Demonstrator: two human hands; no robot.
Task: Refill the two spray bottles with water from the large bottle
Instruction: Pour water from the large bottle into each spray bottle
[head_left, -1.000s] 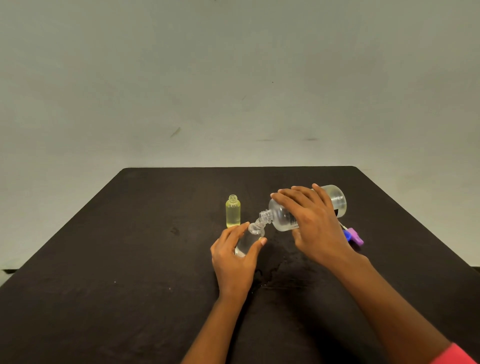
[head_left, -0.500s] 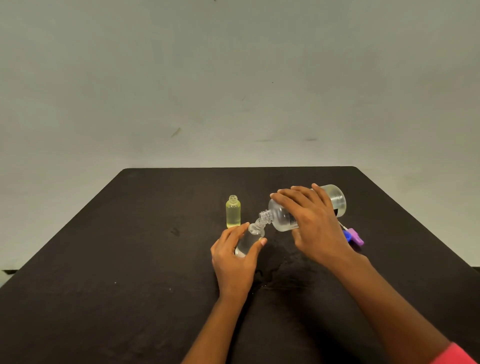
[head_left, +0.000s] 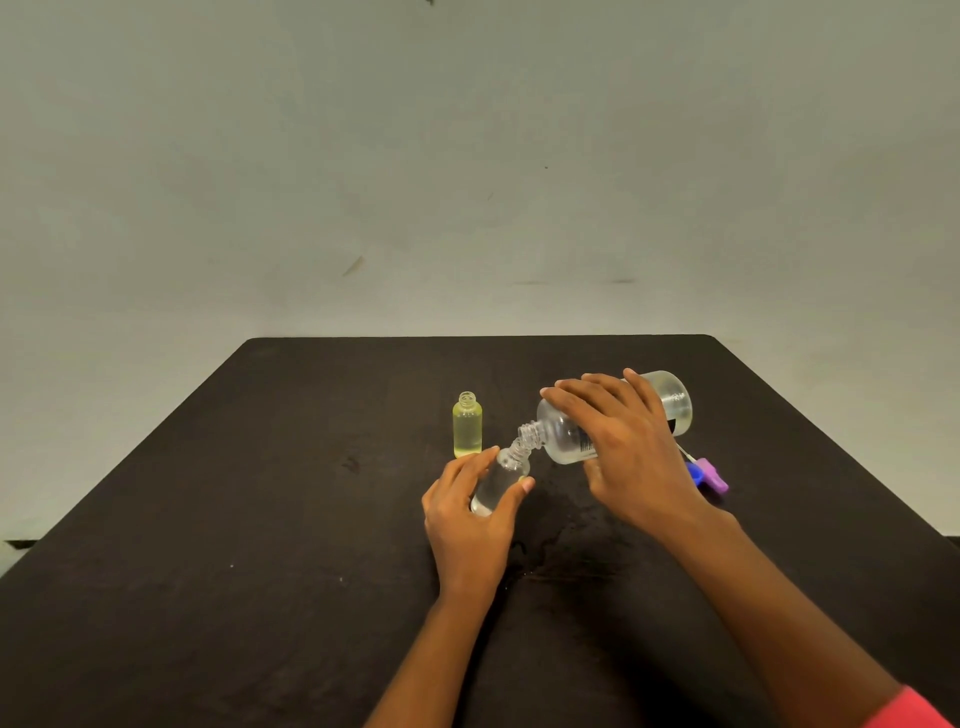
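Large bottle, one, lies tilted under the curled fingers of the right hand, its mouth meeting one clear spray bottle pinched by the left hand; a second, yellow bottle stands on the counter.

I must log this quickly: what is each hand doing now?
Left hand: holds the small bottle.
Right hand: holds the large bottle, tilted toward it.

Two bare forearms in shot; well back from the grip of the right hand, a coral-pink sleeve covers that arm.
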